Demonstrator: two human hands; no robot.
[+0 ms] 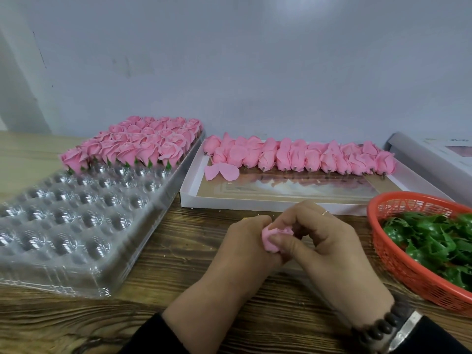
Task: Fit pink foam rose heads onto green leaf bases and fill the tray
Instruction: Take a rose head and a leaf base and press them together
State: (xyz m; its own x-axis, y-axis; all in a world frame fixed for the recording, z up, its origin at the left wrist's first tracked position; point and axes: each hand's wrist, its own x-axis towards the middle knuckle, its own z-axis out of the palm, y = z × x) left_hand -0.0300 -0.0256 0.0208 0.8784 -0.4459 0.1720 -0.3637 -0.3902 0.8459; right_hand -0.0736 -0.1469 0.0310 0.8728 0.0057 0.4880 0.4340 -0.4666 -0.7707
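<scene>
A pink foam rose head (273,238) sits between both hands above the wooden table. My left hand (240,251) curls round it from the left, and my right hand (321,241) pinches it from the right with thumb and fingers. Any leaf base on it is hidden by the fingers. The clear plastic tray (76,226) lies at the left; finished roses with green bases (135,146) fill its far rows and its near cups are bare. Loose rose heads (301,157) lie in a row in the white box (255,200). Green leaf bases (434,241) fill the red basket (398,264).
A loose pink petal (221,172) lies in the white box in front of the row. A pale box lid or second carton (439,154) stands at the far right against the wall. Bare wooden tabletop (178,264) shows between the tray and my hands.
</scene>
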